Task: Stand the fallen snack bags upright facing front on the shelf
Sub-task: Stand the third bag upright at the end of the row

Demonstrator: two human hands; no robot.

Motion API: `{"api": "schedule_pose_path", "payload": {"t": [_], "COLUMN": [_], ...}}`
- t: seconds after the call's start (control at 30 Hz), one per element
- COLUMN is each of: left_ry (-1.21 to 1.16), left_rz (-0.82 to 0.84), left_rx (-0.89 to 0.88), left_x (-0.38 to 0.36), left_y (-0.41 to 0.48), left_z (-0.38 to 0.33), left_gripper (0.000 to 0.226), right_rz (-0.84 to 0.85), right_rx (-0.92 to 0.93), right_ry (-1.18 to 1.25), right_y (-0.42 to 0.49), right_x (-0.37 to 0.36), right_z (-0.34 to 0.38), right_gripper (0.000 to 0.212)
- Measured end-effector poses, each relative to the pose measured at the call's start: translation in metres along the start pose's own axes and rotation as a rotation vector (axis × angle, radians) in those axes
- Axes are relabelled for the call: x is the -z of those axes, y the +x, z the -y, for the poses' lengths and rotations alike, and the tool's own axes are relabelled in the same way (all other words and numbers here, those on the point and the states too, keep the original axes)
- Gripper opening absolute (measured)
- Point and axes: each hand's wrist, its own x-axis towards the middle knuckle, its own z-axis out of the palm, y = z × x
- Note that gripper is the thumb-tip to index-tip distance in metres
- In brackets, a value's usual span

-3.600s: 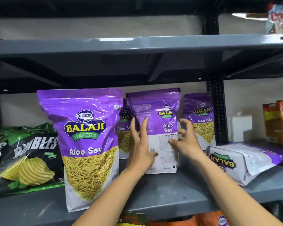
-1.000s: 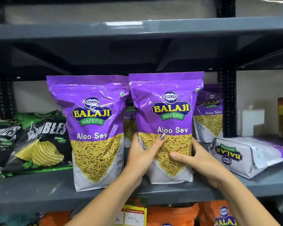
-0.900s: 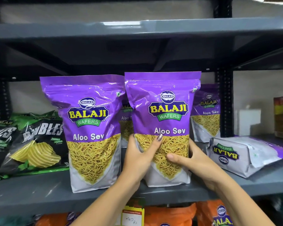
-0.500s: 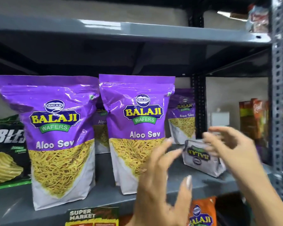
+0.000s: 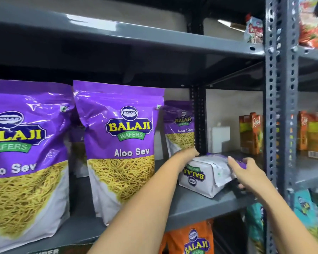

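Here, what we see, line by line:
Shelf: we face a grey metal shelf (image 5: 200, 204) with a second board close overhead; a perforated grey upright (image 5: 277, 107) closes it on the right; a pale wall runs behind.
Standing bags: two purple Aloo Sev bags stand upright with fronts toward us, the left bag (image 5: 26, 162) and the middle bag (image 5: 121, 149) just beside it; a rear bag (image 5: 180, 125) stands behind them near the dark back post.
Fallen bag: a purple-and-white fallen bag (image 5: 204, 173) lies flat at the right end of the shelf, its logo upside down to us.
Left hand: our left hand (image 5: 189, 154) reaches to the far edge of the fallen bag; we cannot tell its grip, the fingers being hidden.
Right hand: our right hand (image 5: 244, 171) clasps the bag's right end, fingers over the top, thumb beneath.
Neighbours: orange cartons (image 5: 251, 132) stand further right; orange bags (image 5: 191, 239) sit on the shelf below.
Change: half a second ago both hands hung open in the air short of the fallen bag; a second ago they held the middle bag.
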Motion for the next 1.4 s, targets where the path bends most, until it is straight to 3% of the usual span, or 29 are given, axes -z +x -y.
{"api": "schedule_pose_path", "payload": {"t": [0.1,0.2,0.27,0.33,0.4,0.47,0.57,0.7,0.87,1.07,1.13,1.23,1.3,1.4], "left_ry": [-0.027,-0.134,-0.215,-0.240,-0.266,-0.260,-0.210,-0.165,0.232,0.371,0.332,0.321,0.320,0.189], "left_rz": [-0.024,-0.097,-0.183,-0.274,-0.378,-0.479,-0.593,-0.667,-0.771,-0.786,-0.803,-0.943,-0.927,-0.766], "left_rx": [0.047,0.019,-0.004,-0.049,-0.114,-0.181,-0.237,-0.269,-0.235,-0.213,-0.227,-0.277,-0.301,-0.249], "left_x": [-0.005,-0.012,-0.014,-0.016,-0.015,-0.014,-0.014,-0.012,-0.017,-0.024,-0.029,-0.037,-0.045,-0.056], "left_y": [-0.003,-0.006,-0.002,0.001,0.002,-0.001,-0.006,-0.006,-0.009,-0.004,-0.007,-0.011,-0.013,-0.013], "left_z": [-0.001,0.000,0.007,0.015,0.023,0.028,0.032,0.034,0.038,0.038,0.042,0.048,0.047,0.045], "left_gripper": [0.032,0.020,0.057,0.079,0.074,0.065,0.075,0.111,0.125,0.118,0.117,0.110,0.098,0.081], "right_rz": [0.049,0.085,0.099,0.118,0.145,0.159,0.141,0.196,0.241,0.245,0.265,0.243,0.280,0.337], "right_rx": [0.020,0.053,0.086,0.141,0.199,0.254,0.338,0.505,0.669,0.612,0.497,0.164,0.014,-0.074], "right_ry": [0.122,0.214,0.282,0.348,0.398,0.429,0.479,0.497,0.422,0.455,0.622,1.015,1.039,0.925], "right_y": [0.002,0.008,0.015,0.016,0.018,0.022,0.026,0.033,0.044,0.056,0.056,0.065,0.075,0.083], "right_x": [-0.003,-0.008,-0.008,-0.005,-0.005,-0.008,-0.020,-0.029,-0.043,-0.048,-0.045,-0.041,-0.039,-0.045], "right_z": [0.003,0.007,0.012,0.021,0.029,0.038,0.047,0.047,0.035,0.026,0.029,0.036,0.037,0.036], "right_gripper": [0.080,0.083,0.083,0.070,0.056,0.056,0.065,0.071,0.085,0.099,0.096,0.068,0.041,0.033]}}
